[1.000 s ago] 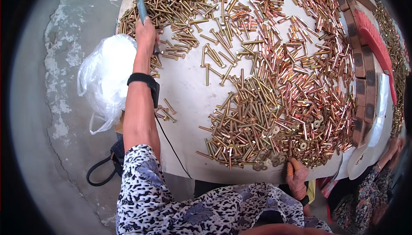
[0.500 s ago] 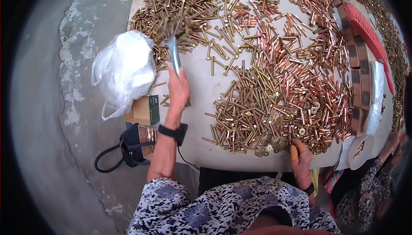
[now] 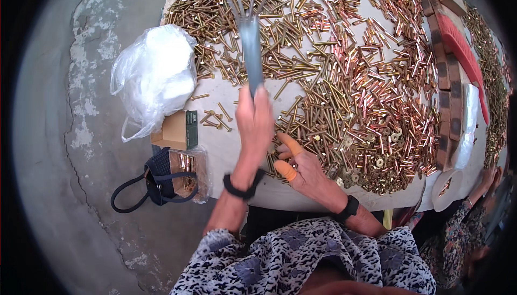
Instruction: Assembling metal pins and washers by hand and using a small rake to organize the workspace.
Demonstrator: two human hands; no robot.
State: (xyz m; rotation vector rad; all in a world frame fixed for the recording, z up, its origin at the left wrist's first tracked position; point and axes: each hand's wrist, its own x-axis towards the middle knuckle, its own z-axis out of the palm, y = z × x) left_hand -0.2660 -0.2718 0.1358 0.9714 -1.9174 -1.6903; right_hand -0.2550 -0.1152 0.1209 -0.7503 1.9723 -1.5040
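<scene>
My left hand is wrapped round the handle of a metal hand rake. Its splayed tines reach over the far-left part of a wide spread of brass-coloured bolts; motion blur hides whether they touch. At the near left edge of the bolts is my right hand, orange finger covers on its thumb and index finger. Those two stand apart, and I see nothing held between them. Flat round washers lie among the bolts at the near side. A few loose bolts rest left of my left hand.
At the table's left edge are a white plastic bag, an open cardboard box and a dark handbag. Bricks line the right side, beside a red brush and a plastic roll. A co-worker's arm shows at right.
My left hand has swung the rake to the right, away from the left pile. My right hand has moved left from the washers to the bolts' near left edge. The head view has shifted slightly.
</scene>
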